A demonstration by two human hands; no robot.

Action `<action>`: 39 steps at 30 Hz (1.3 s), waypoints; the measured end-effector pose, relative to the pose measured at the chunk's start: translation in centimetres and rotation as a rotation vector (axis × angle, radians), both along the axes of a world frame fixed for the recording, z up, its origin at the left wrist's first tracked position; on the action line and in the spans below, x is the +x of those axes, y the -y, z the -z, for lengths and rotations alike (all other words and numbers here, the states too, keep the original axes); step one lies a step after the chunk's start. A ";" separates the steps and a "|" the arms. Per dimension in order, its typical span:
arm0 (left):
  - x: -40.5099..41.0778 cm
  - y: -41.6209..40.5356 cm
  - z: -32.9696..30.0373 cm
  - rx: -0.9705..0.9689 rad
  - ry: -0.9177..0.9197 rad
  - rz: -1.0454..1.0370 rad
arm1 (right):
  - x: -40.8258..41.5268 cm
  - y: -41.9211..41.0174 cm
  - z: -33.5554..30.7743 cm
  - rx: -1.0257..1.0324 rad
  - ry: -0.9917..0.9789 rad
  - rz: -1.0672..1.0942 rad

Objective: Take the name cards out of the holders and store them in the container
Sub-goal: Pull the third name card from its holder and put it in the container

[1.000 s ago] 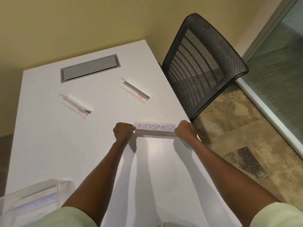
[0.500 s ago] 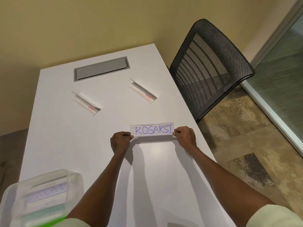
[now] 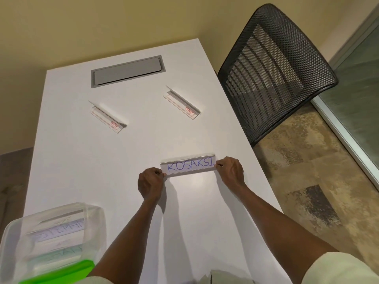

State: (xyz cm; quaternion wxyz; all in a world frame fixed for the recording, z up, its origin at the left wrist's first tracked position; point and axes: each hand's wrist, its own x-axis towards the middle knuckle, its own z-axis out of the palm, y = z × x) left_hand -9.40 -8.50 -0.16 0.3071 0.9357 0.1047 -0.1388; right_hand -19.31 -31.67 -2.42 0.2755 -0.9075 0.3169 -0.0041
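A clear acrylic holder with a white name card reading KOSAKSI (image 3: 189, 166) is tilted up toward me above the white table (image 3: 82, 165). My left hand (image 3: 150, 184) pinches its left end and my right hand (image 3: 230, 171) pinches its right end. Two clear holders without cards lie flat farther back, one at the left (image 3: 107, 117) and one at the right (image 3: 181, 102). A clear plastic container (image 3: 51, 236) stands at the near left corner with cards inside, one reading STEPH.
A grey recessed cable hatch (image 3: 127, 71) sits at the table's far end. A black mesh chair (image 3: 274, 66) stands against the table's right edge. A green lid (image 3: 59, 272) lies at the container's near side. A glass wall runs along the right.
Both hands have tipped the KOSAKSI holder up from the table so its face is turned toward me. The camera view has shifted, bringing the container further into view.
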 end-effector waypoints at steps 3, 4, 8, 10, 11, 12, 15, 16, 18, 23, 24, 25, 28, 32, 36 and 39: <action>-0.3 -0.2 0.8 0.028 -0.015 0.005 | -0.1 -0.2 0.7 -0.046 -0.053 -0.047; -0.4 -0.3 1.0 0.030 -0.013 0.004 | -0.1 -0.3 0.8 -0.054 -0.060 -0.058; -0.3 -0.4 1.7 0.055 0.002 0.026 | 0.0 -0.4 1.2 -0.054 -0.071 -0.089; -0.3 -0.5 2.0 0.044 0.002 0.034 | -0.1 -0.5 1.3 -0.051 -0.051 -0.080; -0.4 -0.6 2.1 0.037 0.002 0.033 | -0.1 -0.5 1.3 -0.051 -0.039 -0.073; -0.4 -0.6 2.3 0.035 0.005 0.031 | -0.1 -0.6 1.3 -0.052 -0.031 -0.067; -0.7 -0.7 2.6 0.045 0.014 0.027 | -0.1 -0.8 1.3 -0.044 -0.024 -0.054; -0.7 -0.7 2.8 0.044 0.014 0.029 | -0.1 -0.9 1.4 -0.039 -0.034 -0.050; -0.8 -0.8 3.0 0.035 0.013 0.036 | -0.2 -0.8 1.6 -0.030 -0.063 -0.047; -1.1 -0.7 2.9 -0.004 0.011 0.031 | 0.0 -1.0 1.3 -0.020 -0.105 -0.071; -1.1 -0.7 2.8 -0.003 0.007 0.031 | 0.1 -1.0 1.0 -0.010 -0.111 -0.082; -1.2 -0.7 2.7 -0.001 0.009 0.039 | 0.1 -1.0 0.7 0.002 -0.114 -0.090; -1.6 -1.1 2.4 0.001 0.039 0.070 | -0.2 -0.7 -0.3 0.043 -0.112 -0.065; -1.3 -1.9 1.3 -0.025 0.104 0.085 | -0.5 0.4 -0.9 -0.043 -0.125 -0.162; -0.7 -2.5 0.5 0.017 0.263 0.293 | -0.3 1.2 -1.4 -0.142 -0.084 -0.297; 0.3 -2.8 0.0 0.060 0.289 0.522 | 0.6 1.5 -1.9 -0.238 -0.126 -0.425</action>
